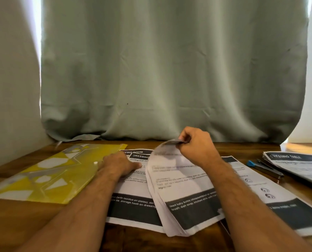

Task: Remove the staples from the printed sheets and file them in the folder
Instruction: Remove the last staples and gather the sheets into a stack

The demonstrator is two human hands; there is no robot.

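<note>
Peeling back the stapled corner
My right hand (197,148) pinches the sheets' (179,188) top corner; my left hand (119,165) presses flat beside it; a sharp pull could tear the paper

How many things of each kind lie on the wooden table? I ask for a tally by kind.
Yellow folder: 1
Sets of printed sheets: 4, namely left sheet, lifted set, right sheet, far stack
Blue-tipped staple remover: 1
Total: 6

Your right hand (197,148) pinches the curled top of a paper bundle (180,193); your left hand (119,165) presses the sheet (133,202) beside it.
</note>
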